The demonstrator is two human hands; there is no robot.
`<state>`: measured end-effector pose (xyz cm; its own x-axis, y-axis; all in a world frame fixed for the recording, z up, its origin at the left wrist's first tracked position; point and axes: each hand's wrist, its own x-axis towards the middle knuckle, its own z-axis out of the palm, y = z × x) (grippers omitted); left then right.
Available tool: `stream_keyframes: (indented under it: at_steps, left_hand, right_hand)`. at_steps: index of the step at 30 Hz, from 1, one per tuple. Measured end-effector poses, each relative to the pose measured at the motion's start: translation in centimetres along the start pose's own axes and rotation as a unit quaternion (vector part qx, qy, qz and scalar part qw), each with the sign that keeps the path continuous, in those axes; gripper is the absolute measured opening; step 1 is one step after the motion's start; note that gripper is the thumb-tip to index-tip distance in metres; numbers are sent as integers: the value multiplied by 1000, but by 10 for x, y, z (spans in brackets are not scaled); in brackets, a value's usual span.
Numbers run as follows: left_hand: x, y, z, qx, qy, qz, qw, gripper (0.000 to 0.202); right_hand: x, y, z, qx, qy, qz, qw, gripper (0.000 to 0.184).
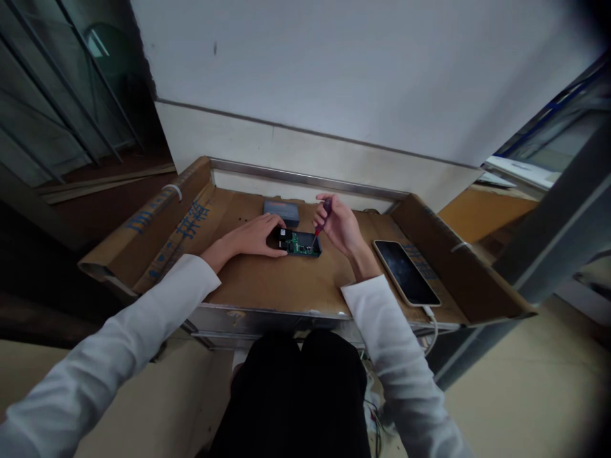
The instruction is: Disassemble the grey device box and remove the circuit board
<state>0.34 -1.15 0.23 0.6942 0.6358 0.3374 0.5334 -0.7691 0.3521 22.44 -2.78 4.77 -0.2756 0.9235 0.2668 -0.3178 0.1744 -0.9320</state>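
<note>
At the left end of the case [318, 248] on the bench [267, 280], the fingers of our left hand [255, 235] hold it, and should they loosen, the board [300, 247] inside could shift and be scratched by the slanted screwdriver [320, 225] that our right hand [344, 230] grips in its fingers above the case's right end.

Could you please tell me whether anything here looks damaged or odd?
Yes: the cardboard looks ragged along its far edge, and the pale wall behind bears a dark mark that stands out. Nothing appears spilled; the circuit board is too small to judge for damage.
</note>
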Motion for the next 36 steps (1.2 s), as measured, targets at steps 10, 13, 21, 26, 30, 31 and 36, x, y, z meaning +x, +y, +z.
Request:
stream_keyframes:
  at_steps: [10,13,21,26,30,31,36]
  left_hand:
    - [0,2,-2,5,-9,-11,1000,55]
    - [0,2,-3,2,-12,-8,1000,54]
    - [-1,2,-3,0,-8,-6,1000,55]
    - [-1,3,-4,-6,-10,-12,1000,55]
    - [-1,2,-4,4,-13,-8,1000,57]
    - [-1,2,-4,5,-14,-7,1000,57]
    - [-1,3,-5,8,-19,-12,1000,56]
  right_hand:
    - [-1,1,-5,2,-28,-33,999,31]
    - [-1,-2,-4,-6,-34,-22,999,30]
    - [0,3,2,11,12,-7,1000,37]
    - [0,2,-3,-13,11,-21,1000,35]
    - [-1,-1,-4,-11,-31,-23,999,33]
    - [-1,-1,-3,-9,-36,-17,999,34]
    - [-1,-1,4,8,17,16,1000,36]
